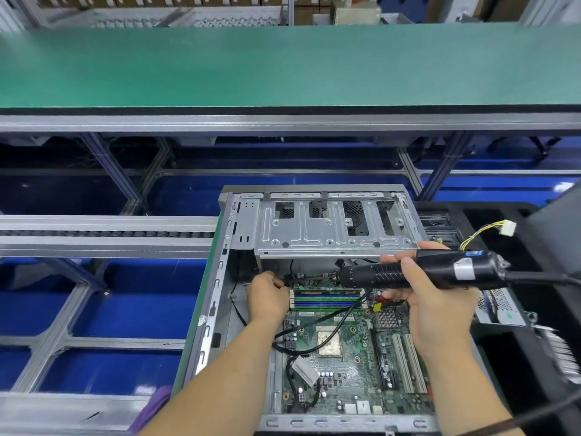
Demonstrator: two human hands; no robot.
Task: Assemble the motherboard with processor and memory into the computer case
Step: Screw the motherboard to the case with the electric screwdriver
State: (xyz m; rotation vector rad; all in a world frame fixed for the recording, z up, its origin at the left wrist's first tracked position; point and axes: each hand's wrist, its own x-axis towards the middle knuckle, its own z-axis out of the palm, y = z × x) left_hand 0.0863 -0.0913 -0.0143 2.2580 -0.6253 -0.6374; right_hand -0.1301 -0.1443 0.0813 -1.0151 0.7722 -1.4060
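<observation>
Motherboard (342, 350) lies flat inside the open computer case (217, 297), filling its floor up to the near edge. I judge it thin, stiff and fragile, best touched only at its edges. The left hand (267, 298) pinches something small at the board's far left corner, beside the memory slots (327, 302); what it pinches I cannot tell. The right hand (440, 309) is clamped on a black electric screwdriver (421, 272). A loose black cable (327, 328) crosses the processor (329, 341), and the drive cage (333, 228) overhangs the far edge.

Bare forearms, sleeveless in view; a dark band (493, 425) circles the right wrist.
</observation>
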